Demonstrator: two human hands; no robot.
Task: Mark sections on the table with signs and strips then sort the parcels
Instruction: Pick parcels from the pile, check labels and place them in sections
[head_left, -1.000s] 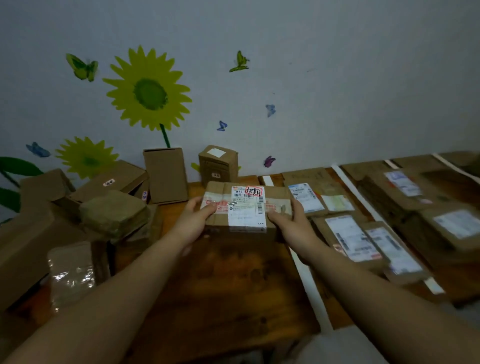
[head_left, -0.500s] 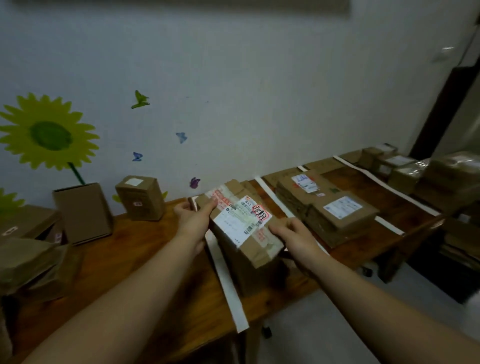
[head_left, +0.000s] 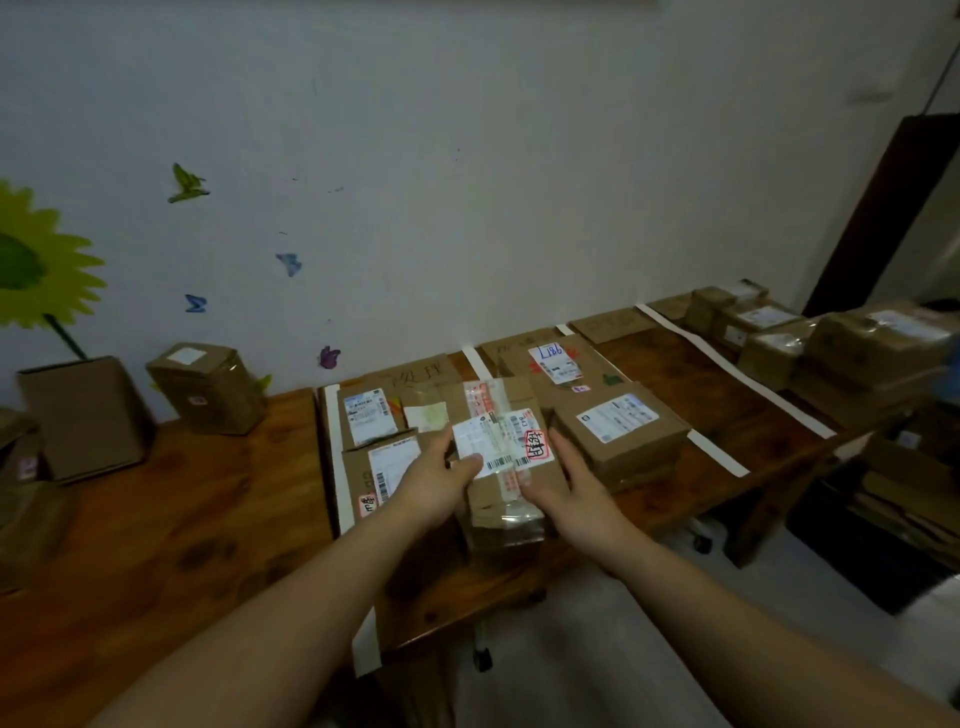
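Sorting is the step in hand; in the head view your left hand (head_left: 441, 483) grips the parcel (head_left: 498, 441), your right hand (head_left: 576, 493) presses flat against its right side; it's between labelled boxes (head_left: 618, 426) on the worktop (head_left: 208, 519); next, probably, set it down clear of the strips (head_left: 332, 467).
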